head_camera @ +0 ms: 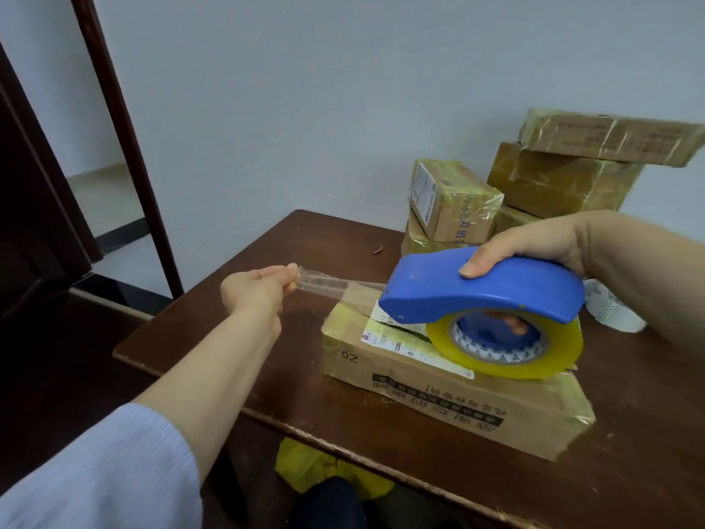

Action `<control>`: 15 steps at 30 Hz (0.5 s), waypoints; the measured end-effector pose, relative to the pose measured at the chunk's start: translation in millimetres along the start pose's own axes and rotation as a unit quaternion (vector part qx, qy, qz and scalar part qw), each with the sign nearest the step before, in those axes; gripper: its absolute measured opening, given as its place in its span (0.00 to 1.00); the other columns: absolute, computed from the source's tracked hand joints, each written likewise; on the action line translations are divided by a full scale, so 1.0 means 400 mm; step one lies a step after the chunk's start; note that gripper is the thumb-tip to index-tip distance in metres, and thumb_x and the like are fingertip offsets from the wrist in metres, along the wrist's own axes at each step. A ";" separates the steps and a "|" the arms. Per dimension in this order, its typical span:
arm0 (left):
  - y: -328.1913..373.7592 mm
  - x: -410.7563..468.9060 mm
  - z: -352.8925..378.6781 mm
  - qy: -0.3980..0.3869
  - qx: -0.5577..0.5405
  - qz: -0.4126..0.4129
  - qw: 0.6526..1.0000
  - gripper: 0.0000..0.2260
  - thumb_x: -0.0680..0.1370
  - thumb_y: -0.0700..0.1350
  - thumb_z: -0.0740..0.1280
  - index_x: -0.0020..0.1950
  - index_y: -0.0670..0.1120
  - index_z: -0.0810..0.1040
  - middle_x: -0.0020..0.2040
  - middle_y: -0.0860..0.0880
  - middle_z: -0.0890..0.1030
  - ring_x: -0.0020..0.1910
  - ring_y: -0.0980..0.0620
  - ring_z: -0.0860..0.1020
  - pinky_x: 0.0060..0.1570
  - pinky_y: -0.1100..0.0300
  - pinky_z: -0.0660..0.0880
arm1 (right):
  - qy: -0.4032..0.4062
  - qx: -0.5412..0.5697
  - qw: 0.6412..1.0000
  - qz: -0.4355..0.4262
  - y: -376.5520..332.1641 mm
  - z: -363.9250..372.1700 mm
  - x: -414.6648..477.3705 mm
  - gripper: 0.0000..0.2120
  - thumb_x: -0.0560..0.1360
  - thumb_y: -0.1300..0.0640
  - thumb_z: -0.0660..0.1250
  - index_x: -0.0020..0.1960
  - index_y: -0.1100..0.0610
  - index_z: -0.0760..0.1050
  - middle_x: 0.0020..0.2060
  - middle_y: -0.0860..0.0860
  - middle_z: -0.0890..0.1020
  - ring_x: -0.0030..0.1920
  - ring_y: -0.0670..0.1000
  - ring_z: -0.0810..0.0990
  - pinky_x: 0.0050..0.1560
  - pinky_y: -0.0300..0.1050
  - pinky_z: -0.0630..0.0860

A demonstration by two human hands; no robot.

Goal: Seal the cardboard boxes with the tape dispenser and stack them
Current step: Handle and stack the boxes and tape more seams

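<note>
A pale grey-blue wall [343, 89] stands behind a dark brown wooden table [629, 490], with a dark wooden door frame [126, 139] at left opening onto a lighter floor [107, 200] in soft light.

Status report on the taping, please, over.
Right hand grips tape dispenser on box. Left hand pinches tape end, stretched out. Nothing in the way.

Plain room: wooden table [267, 253], taped boxes [560, 181], bare wall [305, 89].
</note>
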State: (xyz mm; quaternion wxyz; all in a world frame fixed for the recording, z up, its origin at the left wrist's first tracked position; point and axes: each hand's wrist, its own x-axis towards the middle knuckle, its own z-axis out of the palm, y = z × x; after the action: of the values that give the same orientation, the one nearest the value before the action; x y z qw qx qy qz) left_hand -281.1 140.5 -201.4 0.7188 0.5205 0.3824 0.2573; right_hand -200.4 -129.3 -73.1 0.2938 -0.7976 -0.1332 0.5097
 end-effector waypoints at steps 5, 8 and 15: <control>-0.029 0.006 -0.011 0.001 0.019 -0.012 1.000 0.06 0.70 0.39 0.76 0.43 0.40 0.82 0.39 0.44 0.84 0.34 0.54 0.79 0.30 0.67 0.71 | -0.005 -0.002 1.000 0.021 -0.024 0.006 0.008 0.37 0.43 0.47 0.84 0.46 0.65 0.79 0.33 0.62 0.79 0.29 0.58 0.80 0.32 0.47 0.79; -0.050 0.012 -0.013 0.006 0.038 -0.019 0.999 0.05 0.71 0.39 0.75 0.44 0.40 0.82 0.40 0.45 0.84 0.34 0.54 0.79 0.32 0.65 0.70 | -0.008 -0.010 0.999 0.033 -0.037 0.013 0.014 0.34 0.41 0.48 0.84 0.41 0.65 0.81 0.33 0.62 0.79 0.29 0.58 0.79 0.32 0.47 0.79; -0.116 0.009 -0.015 -0.025 0.209 0.027 0.977 0.07 0.71 0.45 0.75 0.37 0.45 0.80 0.42 0.49 0.83 0.48 0.48 0.81 0.53 0.53 0.75 | -0.060 -0.030 0.996 0.051 -0.059 0.013 0.030 0.29 0.47 0.47 0.83 0.40 0.64 0.82 0.32 0.62 0.79 0.29 0.58 0.80 0.33 0.47 0.79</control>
State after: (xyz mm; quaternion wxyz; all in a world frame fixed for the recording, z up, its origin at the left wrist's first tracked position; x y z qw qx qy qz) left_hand -285.2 131.3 -247.4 0.5961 0.6755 0.3957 0.1782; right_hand -197.8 -102.7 -69.2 0.2349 -0.7798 -0.1247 0.5668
